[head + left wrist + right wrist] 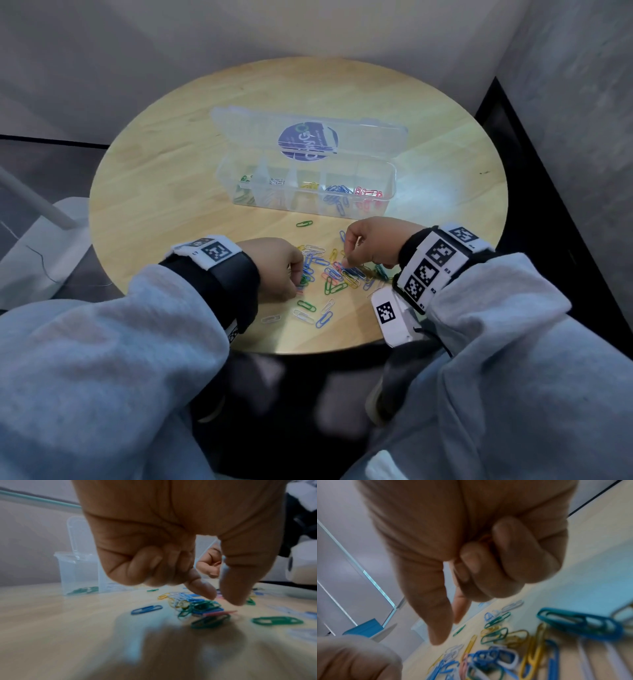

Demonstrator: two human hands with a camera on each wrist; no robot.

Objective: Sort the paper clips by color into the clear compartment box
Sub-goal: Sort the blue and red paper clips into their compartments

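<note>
- Head view: both hands hover low over a loose pile of paper clips (334,274) on the round wooden table (171,164).
- Left hand (277,267): outer fingers curled in, forefinger and thumb reaching down with a narrow gap over green and blue clips; no clip seen between them.
- Right hand (373,243): fingers curled; something orange-pink shows inside the curl in the right wrist view, but whether it is a clip I cannot tell.
- Clear compartment box (308,202) stands open beyond the pile, clips inside sorted by colour.

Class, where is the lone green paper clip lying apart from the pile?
Head view: the lone green paper clip lies on the round wooden table, between the clear compartment box and the pile.
</note>
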